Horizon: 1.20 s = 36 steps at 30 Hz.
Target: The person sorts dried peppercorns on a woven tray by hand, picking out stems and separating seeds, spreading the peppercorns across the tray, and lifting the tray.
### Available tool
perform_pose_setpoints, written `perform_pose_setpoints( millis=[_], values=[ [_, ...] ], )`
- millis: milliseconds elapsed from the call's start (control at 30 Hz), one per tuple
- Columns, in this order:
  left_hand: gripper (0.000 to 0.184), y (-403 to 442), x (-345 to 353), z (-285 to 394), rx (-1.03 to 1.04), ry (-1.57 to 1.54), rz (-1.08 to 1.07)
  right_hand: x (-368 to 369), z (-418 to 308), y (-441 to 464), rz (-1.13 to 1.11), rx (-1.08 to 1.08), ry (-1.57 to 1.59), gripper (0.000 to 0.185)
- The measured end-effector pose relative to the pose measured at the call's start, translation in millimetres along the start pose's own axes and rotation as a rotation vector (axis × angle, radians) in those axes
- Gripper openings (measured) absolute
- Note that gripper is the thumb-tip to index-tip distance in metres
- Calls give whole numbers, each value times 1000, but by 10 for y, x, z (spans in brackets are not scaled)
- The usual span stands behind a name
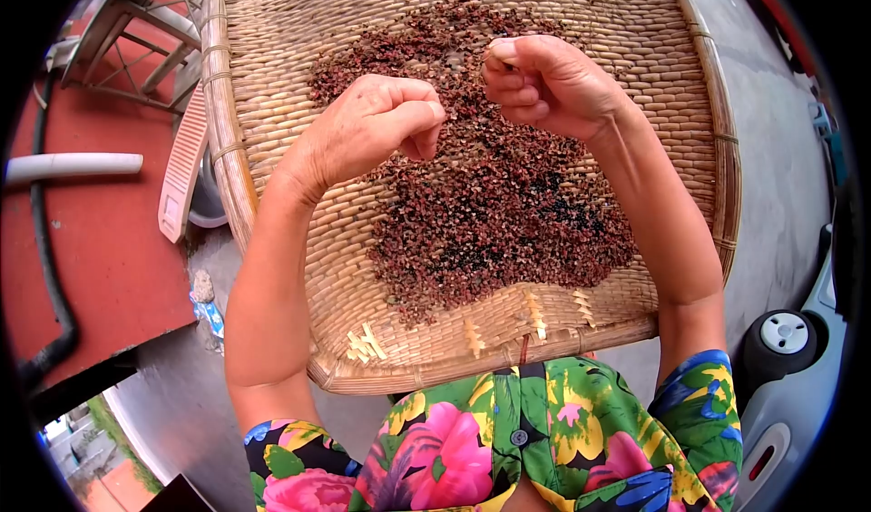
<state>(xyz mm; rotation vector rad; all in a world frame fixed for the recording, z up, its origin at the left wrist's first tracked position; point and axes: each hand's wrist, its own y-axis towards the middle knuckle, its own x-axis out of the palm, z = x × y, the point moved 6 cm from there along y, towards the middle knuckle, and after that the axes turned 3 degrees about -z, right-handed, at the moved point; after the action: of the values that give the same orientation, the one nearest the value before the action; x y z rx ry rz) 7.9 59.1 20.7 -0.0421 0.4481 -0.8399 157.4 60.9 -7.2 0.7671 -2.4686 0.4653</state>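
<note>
Both hands hang over a wide woven tray [281, 49] spread with dried reddish-brown husks and small black seeds [508, 212] that look like Sichuan peppercorns. My left hand [381, 129] is closed, its fingers curled under and the thumb against them; anything inside is hidden. A little to the right and farther up, my right hand [552, 83] has its thumb and forefinger pinched together, the other fingers folded in. Whatever may sit in that pinch is too small to name. The hands are apart from each other.
Red surface [109, 240] with a white tube [74, 168] lies left. A pink slotted plastic piece [184, 162] leans near the tray beside a metal basin [209, 194]. Upper left stands a metal frame [136, 35]. A grey toy vehicle's wheel [782, 332] is lower right.
</note>
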Motion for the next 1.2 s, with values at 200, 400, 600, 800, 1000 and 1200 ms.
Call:
perform_pose_setpoints(
  millis=[200, 400, 600, 800, 1000, 1200],
  values=[
    [19, 39, -86, 37, 207, -189, 384, 99, 55, -12, 103, 24, -241, 19],
    [10, -16, -72, 163, 349, 214, 450, 138, 97, -12, 57, 67, -191, 20],
    [14, 54, -59, -7, 164, 25, 408, 164, 120, 21, 46, 9, -224, 16],
    [19, 74, -55, -58, 184, -282, 325, 157, -15, -61, 146, 65, -850, 27],
    [19, 71, -58, -67, 116, -220, 331, 209, -109, -57, 254, -246, -686, 22],
    [18, 83, 8, -85, 28, -331, 197, 319, -175, -91, 183, -387, -703, 13]
  ],
)
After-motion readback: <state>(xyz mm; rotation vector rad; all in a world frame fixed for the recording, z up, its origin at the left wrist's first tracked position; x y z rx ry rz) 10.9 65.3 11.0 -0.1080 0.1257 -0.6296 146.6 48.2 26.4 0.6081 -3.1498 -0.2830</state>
